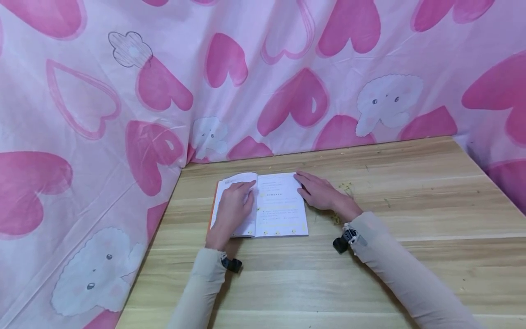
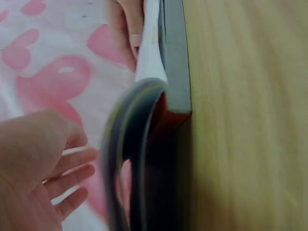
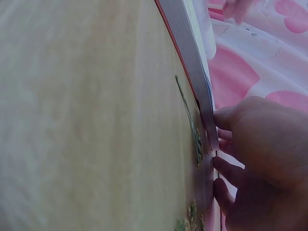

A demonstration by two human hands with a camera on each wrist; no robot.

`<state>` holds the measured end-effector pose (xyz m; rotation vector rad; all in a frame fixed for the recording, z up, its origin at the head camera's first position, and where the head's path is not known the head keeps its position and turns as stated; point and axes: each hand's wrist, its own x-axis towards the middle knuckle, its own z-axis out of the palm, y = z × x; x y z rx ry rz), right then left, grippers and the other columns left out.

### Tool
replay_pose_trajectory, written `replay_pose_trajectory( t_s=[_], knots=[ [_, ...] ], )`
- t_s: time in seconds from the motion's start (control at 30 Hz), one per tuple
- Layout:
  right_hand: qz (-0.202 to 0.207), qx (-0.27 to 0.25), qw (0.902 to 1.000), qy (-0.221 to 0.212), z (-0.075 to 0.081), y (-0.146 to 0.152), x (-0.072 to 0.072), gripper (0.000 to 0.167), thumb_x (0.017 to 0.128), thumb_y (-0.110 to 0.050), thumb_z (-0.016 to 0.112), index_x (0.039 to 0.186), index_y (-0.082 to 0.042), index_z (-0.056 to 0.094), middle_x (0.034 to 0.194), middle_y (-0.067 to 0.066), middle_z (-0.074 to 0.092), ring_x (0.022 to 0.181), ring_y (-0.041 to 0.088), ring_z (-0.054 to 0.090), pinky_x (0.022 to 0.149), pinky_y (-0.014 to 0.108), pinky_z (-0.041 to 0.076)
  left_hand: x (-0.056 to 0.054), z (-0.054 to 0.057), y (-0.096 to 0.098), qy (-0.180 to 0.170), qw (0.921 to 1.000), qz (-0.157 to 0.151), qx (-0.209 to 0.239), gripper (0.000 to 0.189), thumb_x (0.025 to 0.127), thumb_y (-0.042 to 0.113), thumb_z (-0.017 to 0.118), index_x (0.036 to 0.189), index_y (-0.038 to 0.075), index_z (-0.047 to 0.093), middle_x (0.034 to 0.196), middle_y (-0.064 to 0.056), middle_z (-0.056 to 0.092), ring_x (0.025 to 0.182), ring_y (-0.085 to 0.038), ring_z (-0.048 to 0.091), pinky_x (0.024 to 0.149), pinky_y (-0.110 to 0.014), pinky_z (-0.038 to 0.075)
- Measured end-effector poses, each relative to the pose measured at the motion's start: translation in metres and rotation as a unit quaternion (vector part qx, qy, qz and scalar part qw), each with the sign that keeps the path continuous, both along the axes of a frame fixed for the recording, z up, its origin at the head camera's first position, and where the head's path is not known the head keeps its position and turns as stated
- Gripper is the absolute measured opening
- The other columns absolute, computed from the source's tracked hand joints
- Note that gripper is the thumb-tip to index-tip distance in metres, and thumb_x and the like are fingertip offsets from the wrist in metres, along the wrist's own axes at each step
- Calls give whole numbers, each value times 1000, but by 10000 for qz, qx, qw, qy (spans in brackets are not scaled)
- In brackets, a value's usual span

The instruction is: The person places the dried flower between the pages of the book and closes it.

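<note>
Book (image 1: 281,205) | lying open on table (image 1: 287,283) | left hand (image 1: 232,204): over left page, fingers loosely extended, gripping nothing | right hand (image 1: 321,193): touching right page's outer edge, fingers relaxed, gripping nothing

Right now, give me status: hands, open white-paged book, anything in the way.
Left hand over left page; right hand at right page's outer edge. Open white-paged book on wood-grain table. Dry yellowish plant sprigs beside right wrist, off pages.

The head view was softly bright; in the left wrist view, pages (image 2: 113,144) at seven o'clock were blurred.
</note>
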<state>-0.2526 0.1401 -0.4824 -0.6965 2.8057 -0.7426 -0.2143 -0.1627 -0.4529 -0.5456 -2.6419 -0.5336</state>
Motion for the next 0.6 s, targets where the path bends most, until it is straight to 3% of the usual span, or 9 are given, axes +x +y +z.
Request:
replay_pose_trajectory(
  t_s=[0.13, 0.3, 0.47, 0.6],
  knots=[
    [-27, -63, 10000, 18, -1, 0, 1, 62, 116, -29, 47, 171, -7, 29, 180, 16, 24, 167, 37, 25, 133, 60, 25, -16, -9, 10, -537, 9979, -348, -27, 38, 103, 17, 71, 141, 10, 73, 141, -16, 73, 133, -35, 68, 114, -51, 53],
    [-149, -215, 9997, 33, -2, -1, 3, 61, 116, -29, 49, 170, -7, 33, 179, 16, 27, 167, 36, 27, 133, 57, 26, -22, -20, 10, -1135, 9930, -228, -237, 44, 104, 29, 71, 146, 14, 70, 156, -15, 63, 146, -35, 59, 119, -57, 48],
    [-337, -509, 9981, 72, -4, 1, 3, 59, 114, -28, 53, 167, -7, 39, 177, 17, 32, 164, 38, 31, 132, 58, 29, -23, -27, 7, -1192, 9927, -34, -181, 46, 103, 38, 73, 143, 17, 72, 158, -12, 62, 148, -33, 56, 117, -58, 47],
    [-606, -1341, 9891, 98, -9, 7, 2, 50, 111, -24, 61, 157, -6, 54, 163, 18, 54, 152, 37, 51, 124, 56, 42, -23, -29, 5, -1232, 9923, 10, -139, 45, 104, 40, 72, 143, 18, 72, 158, -10, 62, 148, -33, 56, 115, -59, 48]
  ],
)
